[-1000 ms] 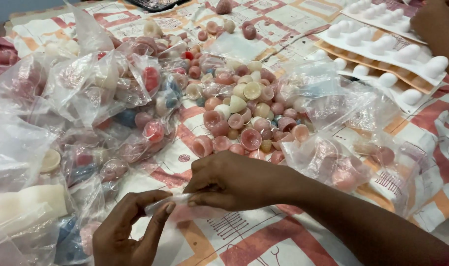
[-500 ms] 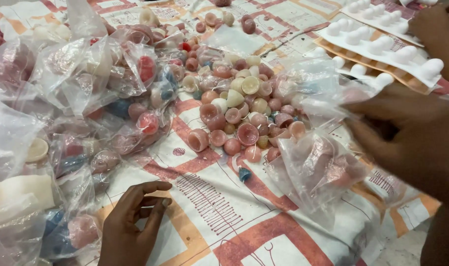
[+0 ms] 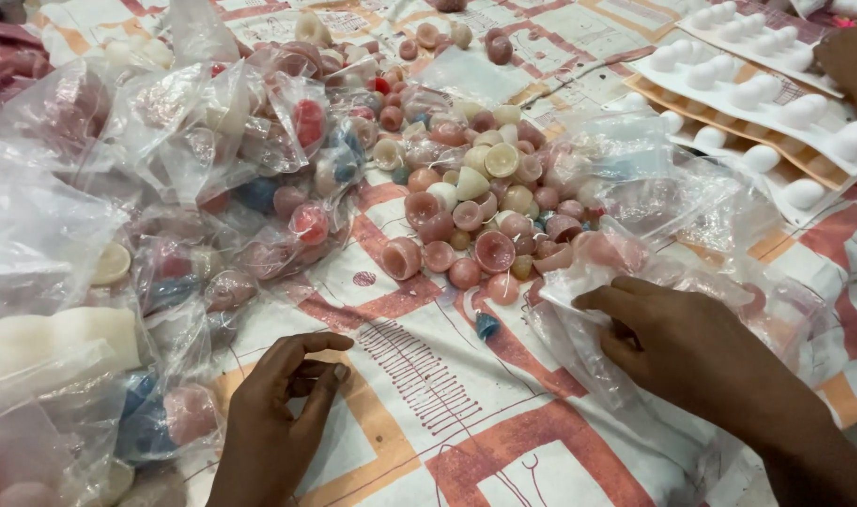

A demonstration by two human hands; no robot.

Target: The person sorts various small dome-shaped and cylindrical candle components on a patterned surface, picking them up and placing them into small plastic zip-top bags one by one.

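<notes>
My right hand (image 3: 677, 343) lies flat on a crumpled clear plastic bag (image 3: 616, 282) that sits on the patterned red, orange and white printed cloth (image 3: 428, 422), near the right side of the view. The bag is thin, glossy and wrinkled, with a few pale pink pieces showing dimly through it. Its long axis runs roughly from lower left to upper right, and I cannot tell which end is its mouth. My right fingers (image 3: 611, 299) are spread loosely and pressed down on the bag's upper left part, with the film spilling out beyond the fingertips and under my palm; they grip nothing firmly that I can see.

My left hand (image 3: 278, 408) rests on the cloth, well apart from the bag, thumb and fingers curled narrowly together; I cannot tell whether anything small is pinched between them.

Just beyond my right fingertips lies a loose heap of small pink, cream and dark red dome-shaped shells (image 3: 485, 221). A small blue piece (image 3: 486, 325) lies between my hands. Filled clear bags (image 3: 165, 188) pile up on my left, and white moulded trays (image 3: 776, 103) sit at the far right.
</notes>
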